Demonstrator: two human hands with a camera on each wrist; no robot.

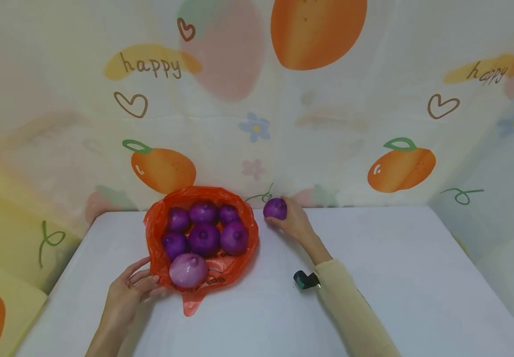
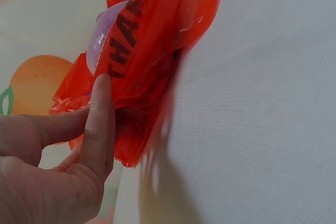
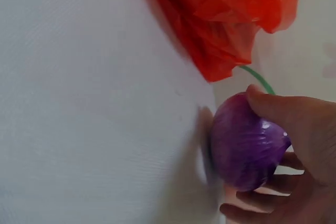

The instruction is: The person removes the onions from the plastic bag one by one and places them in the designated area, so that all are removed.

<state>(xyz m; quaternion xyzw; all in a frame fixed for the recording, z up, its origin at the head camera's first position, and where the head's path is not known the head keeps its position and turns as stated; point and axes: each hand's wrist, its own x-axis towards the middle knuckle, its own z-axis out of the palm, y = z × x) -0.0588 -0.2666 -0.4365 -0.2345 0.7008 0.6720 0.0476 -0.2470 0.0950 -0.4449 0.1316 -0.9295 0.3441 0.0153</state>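
A red plastic bag [image 1: 253,238], rolled open at the top, stands on the left half of the table. Inside it lie several dark purple onions [image 1: 204,239], with a paler, larger onion [image 1: 188,270] at the front. My left hand [image 1: 125,292] touches the bag's front left side with extended fingers [image 2: 97,124]. Right of the bag, at the table's back edge, my right hand [image 1: 298,223] holds a purple onion [image 1: 275,208]. In the right wrist view, thumb and fingers curve round this onion [image 3: 244,142], close to the tabletop.
The white table [image 1: 257,317] meets a fruit-printed cloth backdrop [image 1: 283,124] at its back edge. A small black device [image 1: 305,280] sits beside my right sleeve [image 1: 350,302]. A red flap [image 1: 192,302] of the bag spreads toward the front.
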